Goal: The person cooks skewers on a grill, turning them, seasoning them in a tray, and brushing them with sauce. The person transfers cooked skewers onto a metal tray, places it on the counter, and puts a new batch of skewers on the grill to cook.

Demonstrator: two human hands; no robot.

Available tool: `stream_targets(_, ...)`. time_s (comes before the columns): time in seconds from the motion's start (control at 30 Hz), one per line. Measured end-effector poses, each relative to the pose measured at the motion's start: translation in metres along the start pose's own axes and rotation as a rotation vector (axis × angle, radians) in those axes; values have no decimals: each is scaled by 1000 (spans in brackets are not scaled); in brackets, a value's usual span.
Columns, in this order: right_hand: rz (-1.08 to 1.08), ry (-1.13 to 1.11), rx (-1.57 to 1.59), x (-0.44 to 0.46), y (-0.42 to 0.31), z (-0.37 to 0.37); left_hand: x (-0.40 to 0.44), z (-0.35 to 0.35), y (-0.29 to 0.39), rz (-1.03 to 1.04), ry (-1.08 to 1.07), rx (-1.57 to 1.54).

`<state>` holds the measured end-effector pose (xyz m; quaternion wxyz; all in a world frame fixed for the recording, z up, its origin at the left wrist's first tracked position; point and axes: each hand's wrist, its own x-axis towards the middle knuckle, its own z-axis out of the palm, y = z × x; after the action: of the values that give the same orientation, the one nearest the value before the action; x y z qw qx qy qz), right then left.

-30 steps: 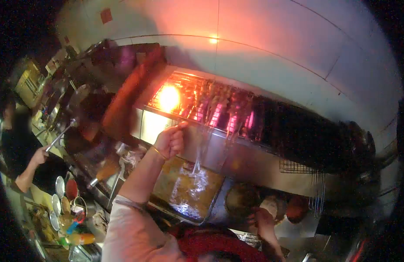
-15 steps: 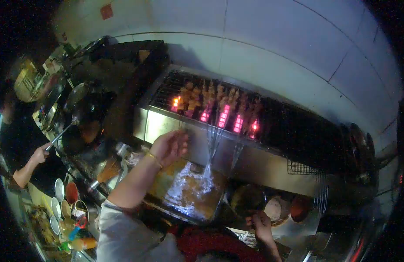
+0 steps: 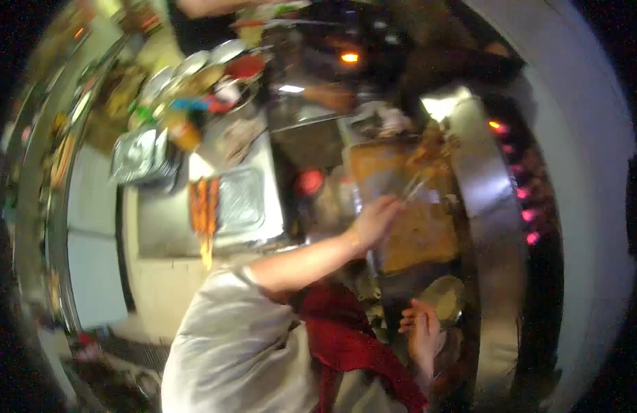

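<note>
Head view: your left hand [image 3: 376,221] is closed on the skewers [image 3: 432,150] by their sticks, their length slanting away over the tray [image 3: 418,241]; your right hand [image 3: 423,332], farther off, half-curled, seems empty

Kitchen, commercial in type: grill [image 3: 528,182] with pink-orange glow, set along a pale wall [image 3: 587,206]; browned shallow tray [image 3: 422,237] beside it; steel counter [image 3: 160,230] bearing stacked foil trays [image 3: 141,157], a single foil tray [image 3: 241,199] and loaded skewers [image 3: 204,206] in a row; clustered small bowls [image 3: 194,64]; bottle [image 3: 182,132], orange contents; another person's arm [image 3: 210,6] at top edge
</note>
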<state>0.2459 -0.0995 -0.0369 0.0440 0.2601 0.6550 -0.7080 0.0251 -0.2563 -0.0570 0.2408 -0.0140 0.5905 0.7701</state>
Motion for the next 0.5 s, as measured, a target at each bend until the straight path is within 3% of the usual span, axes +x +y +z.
stream_targets(0.07, 66, -162, -63, -1, 13, 3, -80, -68, -25, 118, 197, 31)
stream_targets(0.1, 94, -230, -86, 1, 19, 3, -111, -107, -45, 252, 342, 305)
stream_targets(0.13, 108, -270, -127, 3, 24, 5, -144, -144, -57, 123, 432, 351)
stream_targets(0.23, 156, -356, -206, 2, 35, 26, -198, -216, -70, 164, 707, 180)
stream_targets(0.27, 173, -385, -210, 1, 34, 38, -201, -236, -82, 233, 737, 146)
stream_targets(0.5, 18, -497, -389, -18, 57, 101, -174, -277, -119, 49, 789, -141)
